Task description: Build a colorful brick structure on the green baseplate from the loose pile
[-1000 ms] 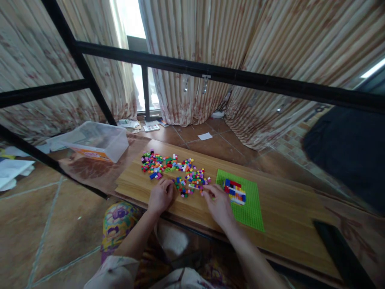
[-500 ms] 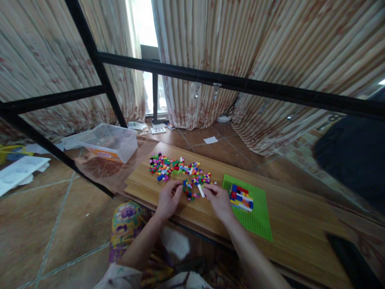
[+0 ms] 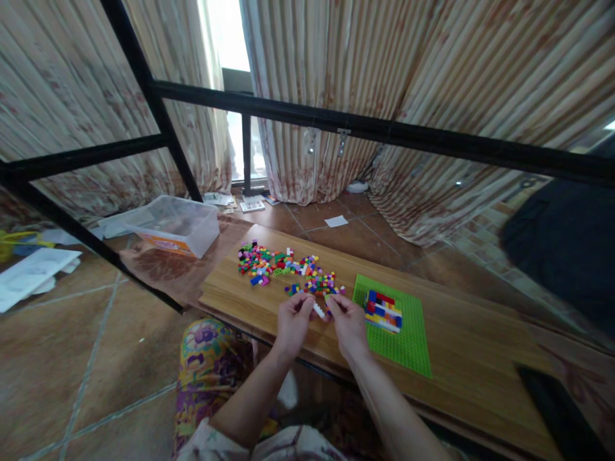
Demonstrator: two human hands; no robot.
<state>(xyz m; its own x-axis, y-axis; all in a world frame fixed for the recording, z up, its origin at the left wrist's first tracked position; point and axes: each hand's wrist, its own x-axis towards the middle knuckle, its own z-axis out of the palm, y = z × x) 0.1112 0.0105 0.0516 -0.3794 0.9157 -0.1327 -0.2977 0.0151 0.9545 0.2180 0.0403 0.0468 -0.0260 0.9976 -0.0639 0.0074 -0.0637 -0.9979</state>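
Observation:
A heap of small coloured bricks (image 3: 283,267) is spread over a low wooden board (image 3: 230,294). To its right lies a green baseplate (image 3: 408,339) with a small block built of blue, red, yellow and white bricks (image 3: 383,312). My left hand (image 3: 293,320) and my right hand (image 3: 348,323) meet just in front of the heap. Both pinch the same long white brick (image 3: 318,310), the left at its upper end, the right beside its lower end.
A clear plastic tub (image 3: 175,224) stands on the floor at the left of the board. Black metal frame bars (image 3: 336,121) cross above and slant down at the left. Curtains hang behind. Papers lie on the tiled floor. A dark object fills the right edge.
My right hand picked a white brick out of the heap and lifted it. My left hand left the board and came over to grip the brick too.

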